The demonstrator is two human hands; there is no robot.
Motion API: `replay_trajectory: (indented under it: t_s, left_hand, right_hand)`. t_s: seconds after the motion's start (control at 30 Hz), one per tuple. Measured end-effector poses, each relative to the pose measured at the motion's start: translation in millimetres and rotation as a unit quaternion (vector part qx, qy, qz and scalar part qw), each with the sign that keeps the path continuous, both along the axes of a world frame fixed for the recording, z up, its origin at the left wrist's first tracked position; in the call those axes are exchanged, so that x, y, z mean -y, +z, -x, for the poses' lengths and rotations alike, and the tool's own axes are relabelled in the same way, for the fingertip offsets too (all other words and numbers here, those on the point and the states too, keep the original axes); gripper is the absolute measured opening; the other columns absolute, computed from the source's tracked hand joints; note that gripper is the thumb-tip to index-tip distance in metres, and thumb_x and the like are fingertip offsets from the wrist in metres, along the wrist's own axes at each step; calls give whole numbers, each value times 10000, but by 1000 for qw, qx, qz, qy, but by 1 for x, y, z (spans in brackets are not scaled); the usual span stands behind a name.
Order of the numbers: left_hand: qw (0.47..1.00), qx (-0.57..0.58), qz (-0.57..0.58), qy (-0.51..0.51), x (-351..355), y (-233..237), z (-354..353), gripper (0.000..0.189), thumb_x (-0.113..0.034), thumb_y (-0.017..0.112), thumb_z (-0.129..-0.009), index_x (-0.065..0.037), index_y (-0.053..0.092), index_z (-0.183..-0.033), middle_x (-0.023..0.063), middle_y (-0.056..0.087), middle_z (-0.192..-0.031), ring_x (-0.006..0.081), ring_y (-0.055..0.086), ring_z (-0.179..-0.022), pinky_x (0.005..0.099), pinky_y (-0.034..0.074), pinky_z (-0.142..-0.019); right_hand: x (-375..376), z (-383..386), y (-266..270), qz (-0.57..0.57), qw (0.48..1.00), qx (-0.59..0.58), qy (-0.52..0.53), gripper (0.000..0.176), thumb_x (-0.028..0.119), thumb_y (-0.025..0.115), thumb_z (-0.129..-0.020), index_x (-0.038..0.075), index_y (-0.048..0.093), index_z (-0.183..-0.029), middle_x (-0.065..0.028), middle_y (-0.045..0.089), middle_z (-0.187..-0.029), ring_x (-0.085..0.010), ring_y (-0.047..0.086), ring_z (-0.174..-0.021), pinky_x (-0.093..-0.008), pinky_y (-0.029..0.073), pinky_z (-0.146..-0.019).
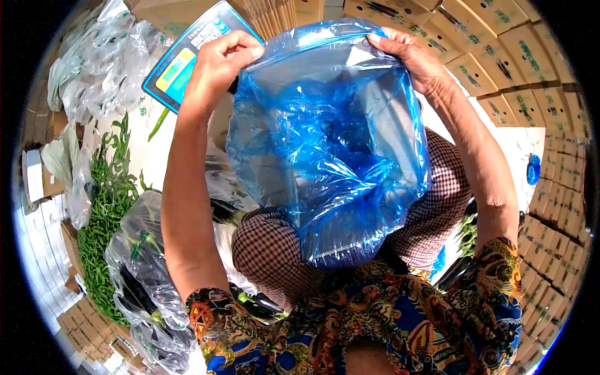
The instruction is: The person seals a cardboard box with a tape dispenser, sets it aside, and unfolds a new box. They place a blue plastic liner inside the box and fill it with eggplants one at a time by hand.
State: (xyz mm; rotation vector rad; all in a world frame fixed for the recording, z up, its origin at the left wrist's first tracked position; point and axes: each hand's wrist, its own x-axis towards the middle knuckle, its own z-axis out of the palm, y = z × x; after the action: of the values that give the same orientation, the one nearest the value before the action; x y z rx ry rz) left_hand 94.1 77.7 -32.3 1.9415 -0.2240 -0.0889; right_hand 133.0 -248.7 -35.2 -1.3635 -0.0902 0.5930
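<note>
Left hand (222, 62): pinching blue bag (331, 150) rim; hold firm.
Right hand (412, 56): gripping opposite rim; pull evenly outward.
Blue bag: spread open above checked trousers (267, 244); shake inner folds loose.
Scale (178, 67): beyond left hand; keep bag clear.

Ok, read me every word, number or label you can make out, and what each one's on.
None can be read with certainty.
Digital scale: lettering and key marks too small; display digits unclear.
Cardboard boxes: green print, too small and blurred.
Clear plastic bag: green marks, too blurred.
</note>
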Motion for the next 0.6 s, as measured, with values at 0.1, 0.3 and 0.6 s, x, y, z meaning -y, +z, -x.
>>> replay_trajectory:
  t_s: [0.1, 0.3, 0.6]
  left_hand:
    - [999, 22, -41, -20, 6, -14, -27, 157, -177, 631, -843, -20, 641, -856, -24, 591, -780, 66, 524, -758, 230, 420, -702]
    - [974, -102, 140, -149, 24, -45, -64, 340, -361, 572, -919, -32, 656, -937, 21, 637, -899, 110, 572, -828, 252, 465, -790]
    - [998, -47, 49, -2, 5, -55, -6, 406, -388, 537, -907, -42, 633, -1096, 83, 646, -1004, 163, 589, -950, 307, 436, -901]
  right_hand:
    - [12, -14, -14, 64, 997, 40, 24, 192, 251, 654, -886, 64, 674, -926, 12, 616, -740, -55, 539, -609, -202, 452, -558]
    - [14, -27, -66, 390, 851, 334, -107, 250, 254, 567, -936, 15, 638, -924, 3, 591, -680, -88, 504, -618, -276, 434, -583]
    - [14, -28, -60, 523, 747, 387, -136, 350, 387, 515, -925, 75, 650, -1008, -193, 664, -835, -379, 643, -803, -450, 501, -708]
